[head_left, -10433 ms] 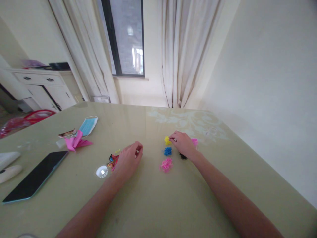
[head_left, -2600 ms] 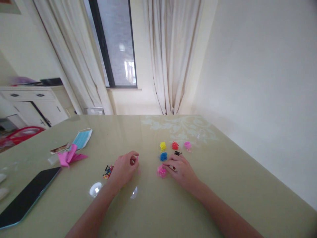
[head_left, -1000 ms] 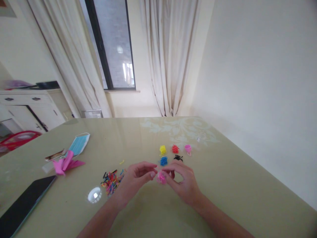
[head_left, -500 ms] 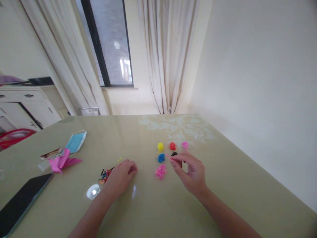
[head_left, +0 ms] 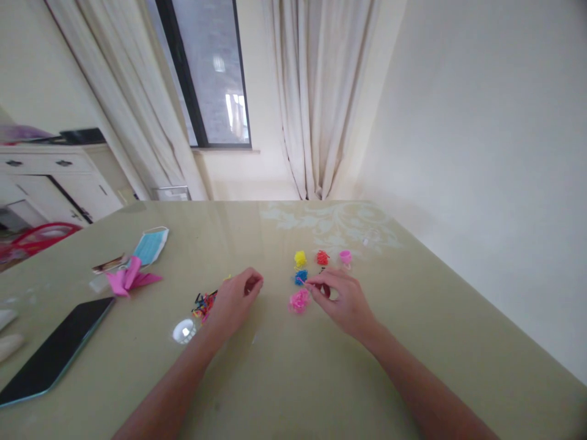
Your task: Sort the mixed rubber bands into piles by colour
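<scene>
My right hand [head_left: 342, 299] pinches a thin pink rubber band [head_left: 300, 280] between thumb and forefinger, its end over the blue pile [head_left: 301, 277]. Just below lies a heap of pink rubber bands [head_left: 299, 301]. Beyond sit a yellow pile [head_left: 300, 258], a red pile [head_left: 323, 257] and a small pink cup-shaped thing [head_left: 345, 257]. Black bands are mostly hidden behind my right hand. My left hand [head_left: 237, 300] is closed with curled fingers, beside a mixed heap of coloured bands [head_left: 203, 305]; whatever it holds, if anything, is hidden.
A clear shiny dome-like piece [head_left: 184, 331] lies left of my left forearm. Farther left are a dark tablet [head_left: 57, 348], a pink folded-paper shape [head_left: 131, 278] and a blue face mask [head_left: 151, 245]. A wall [head_left: 495, 183] borders the table's right side.
The view has shifted slightly, so the table's things appear higher and further right. My right hand has moved a little left and nearer the pink heap, still pinching the pink band.
</scene>
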The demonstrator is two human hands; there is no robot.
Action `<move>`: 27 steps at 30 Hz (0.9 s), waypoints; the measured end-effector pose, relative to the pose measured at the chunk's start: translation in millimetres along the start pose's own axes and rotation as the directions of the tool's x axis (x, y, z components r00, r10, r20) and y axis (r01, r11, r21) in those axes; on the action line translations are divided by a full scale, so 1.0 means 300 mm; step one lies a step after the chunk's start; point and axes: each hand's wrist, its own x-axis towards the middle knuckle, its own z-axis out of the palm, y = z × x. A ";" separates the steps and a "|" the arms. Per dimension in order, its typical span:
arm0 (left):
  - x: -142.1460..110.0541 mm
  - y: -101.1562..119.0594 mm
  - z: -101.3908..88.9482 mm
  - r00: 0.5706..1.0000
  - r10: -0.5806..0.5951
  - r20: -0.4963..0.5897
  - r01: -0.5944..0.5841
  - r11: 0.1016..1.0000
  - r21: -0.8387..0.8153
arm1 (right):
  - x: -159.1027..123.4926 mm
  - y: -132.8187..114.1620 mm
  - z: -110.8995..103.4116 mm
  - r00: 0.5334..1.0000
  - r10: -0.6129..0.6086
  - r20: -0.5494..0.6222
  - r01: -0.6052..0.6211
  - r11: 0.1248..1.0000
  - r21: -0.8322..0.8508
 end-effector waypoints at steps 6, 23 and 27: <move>-0.006 -0.001 0.030 0.997 0.058 0.043 -0.041 0.949 -0.313 | -0.020 0.060 0.070 0.955 0.035 0.295 0.051 0.959 -0.279; -0.048 0.075 0.069 0.977 0.120 0.174 -0.007 0.841 -0.541 | -0.035 -0.014 0.083 0.993 -0.042 0.107 0.032 0.995 0.091; -0.055 0.082 0.068 0.974 0.144 0.173 -0.022 0.825 -0.565 | -0.034 -0.008 0.081 0.993 0.011 0.114 -0.021 0.996 0.090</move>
